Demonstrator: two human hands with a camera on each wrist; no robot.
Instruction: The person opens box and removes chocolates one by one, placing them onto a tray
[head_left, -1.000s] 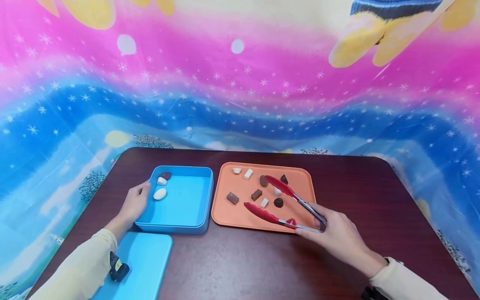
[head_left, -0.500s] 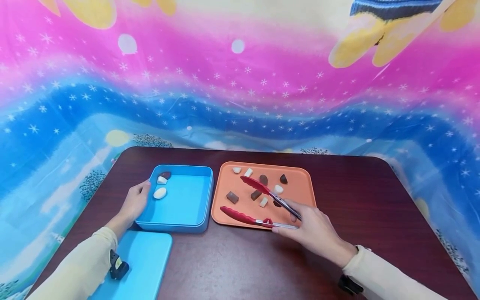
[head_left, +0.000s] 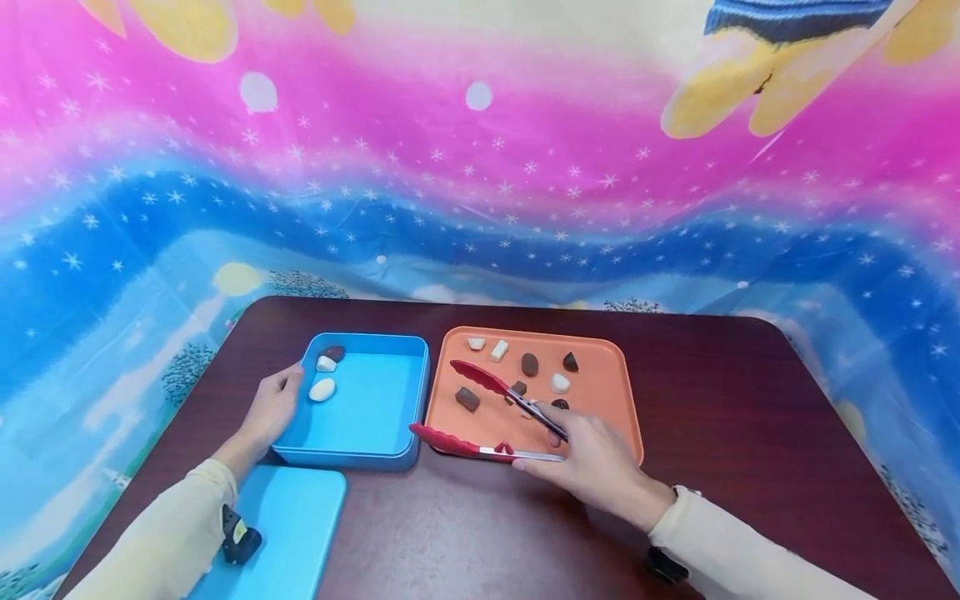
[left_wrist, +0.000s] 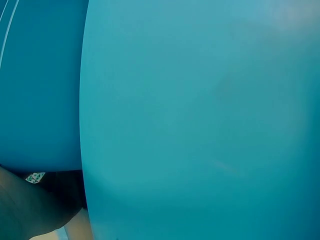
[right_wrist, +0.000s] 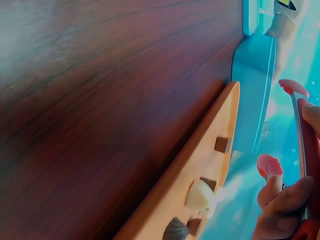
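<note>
My left hand (head_left: 272, 407) holds the left wall of a square blue box (head_left: 375, 404), its thumb near the rim. Two white pieces and a brown chocolate-like piece (head_left: 333, 353) lie inside at the left. Tongs with red tips (head_left: 446, 441) are gripped in my right hand (head_left: 596, 471). Their arms are spread, with nothing between the tips. They reach over the left part of an orange tray (head_left: 615, 404). The lower tip overlaps the box's right edge in the head view. Several white and brown chocolate-like pieces (head_left: 467, 399) are scattered on the tray, some partly hidden by the tongs and hand.
A blue lid (head_left: 288, 521) lies in front of the box, under my left forearm. Dark wood tabletop (head_left: 435, 533) extends in front of the tray and to its right. A patterned cloth (head_left: 480, 200) hangs behind the table.
My right hand has carried the spread tongs leftward across the tray toward the box. My left hand stays on the box, and the pieces look unmoved.
</note>
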